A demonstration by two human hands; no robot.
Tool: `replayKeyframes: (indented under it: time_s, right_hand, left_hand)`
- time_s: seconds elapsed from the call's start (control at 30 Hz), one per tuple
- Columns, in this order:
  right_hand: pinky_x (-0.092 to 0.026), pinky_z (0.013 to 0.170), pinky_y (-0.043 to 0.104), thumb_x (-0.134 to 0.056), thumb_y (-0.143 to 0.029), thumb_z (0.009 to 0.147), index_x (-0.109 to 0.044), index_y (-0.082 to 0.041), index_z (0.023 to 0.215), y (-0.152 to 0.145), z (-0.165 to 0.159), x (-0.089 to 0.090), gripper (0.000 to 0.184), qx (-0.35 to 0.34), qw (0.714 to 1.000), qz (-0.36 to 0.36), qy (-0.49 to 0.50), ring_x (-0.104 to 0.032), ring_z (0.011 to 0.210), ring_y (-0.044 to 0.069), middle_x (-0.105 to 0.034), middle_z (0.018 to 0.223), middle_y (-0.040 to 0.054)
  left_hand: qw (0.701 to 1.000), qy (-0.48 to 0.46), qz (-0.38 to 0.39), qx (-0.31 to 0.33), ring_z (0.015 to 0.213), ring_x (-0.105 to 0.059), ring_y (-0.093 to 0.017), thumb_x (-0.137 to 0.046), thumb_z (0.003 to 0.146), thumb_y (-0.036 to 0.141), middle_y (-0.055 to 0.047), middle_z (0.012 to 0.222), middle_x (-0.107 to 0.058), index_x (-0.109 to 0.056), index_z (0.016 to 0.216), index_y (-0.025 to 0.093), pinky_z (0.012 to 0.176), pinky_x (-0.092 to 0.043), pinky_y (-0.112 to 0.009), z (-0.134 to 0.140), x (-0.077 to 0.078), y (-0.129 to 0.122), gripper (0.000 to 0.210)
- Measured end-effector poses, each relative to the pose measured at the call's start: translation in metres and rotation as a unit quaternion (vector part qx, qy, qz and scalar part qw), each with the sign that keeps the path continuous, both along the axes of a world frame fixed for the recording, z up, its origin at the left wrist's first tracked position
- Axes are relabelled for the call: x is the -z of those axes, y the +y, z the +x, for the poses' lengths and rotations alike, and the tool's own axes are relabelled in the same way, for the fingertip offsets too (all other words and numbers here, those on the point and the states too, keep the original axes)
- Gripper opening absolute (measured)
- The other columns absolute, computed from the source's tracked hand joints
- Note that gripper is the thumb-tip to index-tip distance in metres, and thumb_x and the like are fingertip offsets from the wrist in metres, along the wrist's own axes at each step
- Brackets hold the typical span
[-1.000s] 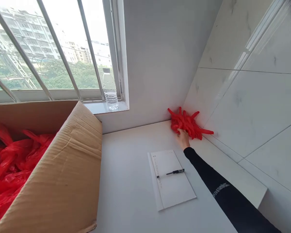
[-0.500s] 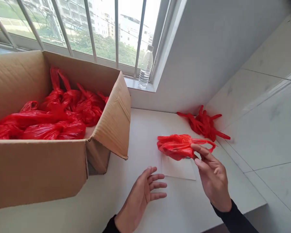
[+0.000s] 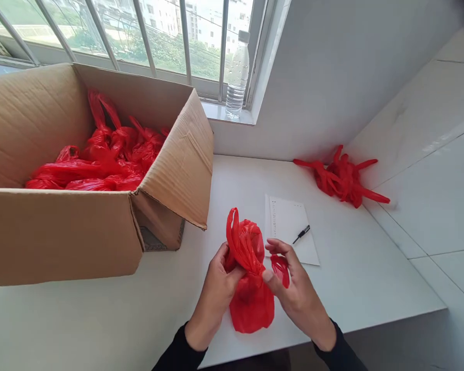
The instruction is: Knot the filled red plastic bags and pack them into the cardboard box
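"Plastic bag (image 3: 252, 309), red and gathered at its neck: where do we have it?"

"Between our hands, above the near part of the table (image 3: 371, 278). Our left hand (image 3: 218, 286) grips it beside the neck, thumb in front; our right hand (image 3: 296, 288) stands half open, thumb against the gathers, a red handle loop (image 3: 280, 269) in its gap."

"And around us?"

"A cardboard box (image 3: 62, 237) of red bags (image 3: 100, 167) stands to our left, a notepad (image 3: 288, 216) with a pen (image 3: 301, 234) on it lies beyond our right hand, and a red plastic heap (image 3: 343, 178) rests by the tiled wall (image 3: 421, 216)."
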State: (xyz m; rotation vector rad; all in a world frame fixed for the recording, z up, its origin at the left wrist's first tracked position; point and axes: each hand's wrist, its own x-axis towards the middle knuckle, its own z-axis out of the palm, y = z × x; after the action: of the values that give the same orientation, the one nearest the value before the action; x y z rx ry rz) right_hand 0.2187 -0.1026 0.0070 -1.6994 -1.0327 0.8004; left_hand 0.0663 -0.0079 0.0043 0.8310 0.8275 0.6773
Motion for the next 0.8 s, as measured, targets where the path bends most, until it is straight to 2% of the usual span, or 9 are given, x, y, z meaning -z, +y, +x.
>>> replayKeyframes:
  time_s: [0.07,0.13,0.2,0.3,0.37,0.47,0.57,0.8]
  right_hand:
    - [-0.045,0.106,0.045,-0.074,-0.049,0.087,-0.061,-0.031,0.128,0.014,-0.005,0.004,0.047,-0.026,0.999,0.012,0.015,-0.056,0.121,0.029,-0.061,0.131,0.0078]
    - [-0.051,0.095,0.041,-0.068,-0.05,0.092,-0.068,-0.027,0.109,0.026,-0.004,0.013,0.029,-0.014,0.998,0.022,0.049,-0.063,0.103,0.027,-0.068,0.11,0.007]
    - [-0.053,0.081,0.037,-0.058,-0.052,0.097,-0.066,-0.024,0.098,0.034,0.001,0.024,0.03,0.007,0.995,0.022,0.092,-0.064,0.086,0.023,-0.068,0.094,0.0052]
    - [-0.054,0.073,0.034,-0.056,-0.054,0.099,-0.062,-0.024,0.115,0.038,0.007,0.038,0.035,0.011,0.99,0.018,0.141,-0.062,0.074,0.019,-0.066,0.094,0.0034]
    - [-0.054,0.075,0.034,-0.061,-0.053,0.096,-0.062,-0.026,0.122,0.037,0.008,0.043,0.038,-0.015,0.986,0.018,0.168,-0.063,0.075,0.018,-0.068,0.1,0.0036]
    - [-0.053,0.08,0.033,-0.064,-0.051,0.095,-0.069,-0.024,0.109,0.037,0.006,0.045,0.031,-0.046,0.979,0.027,0.197,-0.064,0.084,0.02,-0.07,0.1,0.0043]
    - [-0.051,0.078,0.031,-0.062,-0.05,0.097,-0.068,-0.023,0.102,0.037,0.006,0.046,0.028,-0.038,0.975,0.037,0.214,-0.063,0.086,0.02,-0.07,0.095,0.0032]
    - [-0.052,0.085,0.033,-0.063,-0.048,0.097,-0.066,-0.024,0.106,0.035,0.008,0.044,0.026,-0.048,0.966,0.042,0.251,-0.061,0.086,0.02,-0.067,0.097,0.0021]
  left_hand:
    - [1.0,0.011,0.012,0.002,0.097,-0.067,-0.023,-0.079,0.076,0.019,-0.006,0.108,-0.075,-0.071,0.107,0.02,0.087,-0.051,-0.03,0.003,0.001,0.001,0.032]
    - [1.0,0.016,0.011,0.0,0.104,-0.068,-0.025,-0.077,0.081,0.025,-0.007,0.113,-0.074,-0.07,0.11,0.02,0.09,-0.052,-0.032,0.003,0.003,0.002,0.031]
    - [1.0,0.017,0.002,-0.001,0.104,-0.069,-0.026,-0.073,0.086,0.033,-0.008,0.115,-0.074,-0.068,0.114,0.02,0.087,-0.054,-0.034,0.001,0.006,0.002,0.032]
    - [1.0,0.016,-0.014,-0.002,0.097,-0.072,-0.026,-0.075,0.085,0.034,-0.009,0.114,-0.074,-0.066,0.119,0.02,0.082,-0.056,-0.034,-0.001,0.008,0.002,0.038]
    - [1.0,0.021,-0.019,-0.001,0.094,-0.072,-0.025,-0.078,0.082,0.031,-0.008,0.112,-0.075,-0.067,0.117,0.02,0.083,-0.056,-0.034,-0.002,0.008,0.002,0.039]
    - [0.999,0.032,-0.024,0.008,0.091,-0.073,-0.024,-0.08,0.08,0.03,-0.007,0.108,-0.076,-0.069,0.11,0.018,0.086,-0.056,-0.035,0.0,0.007,0.003,0.034]
    - [0.999,0.04,-0.024,0.027,0.091,-0.072,-0.025,-0.079,0.081,0.032,-0.008,0.103,-0.077,-0.072,0.107,0.017,0.084,-0.056,-0.035,0.0,0.007,0.005,0.03]
    - [0.998,0.053,-0.005,0.043,0.094,-0.07,-0.026,-0.077,0.084,0.039,-0.007,0.102,-0.077,-0.075,0.106,0.018,0.08,-0.055,-0.032,0.002,0.008,0.011,0.03]
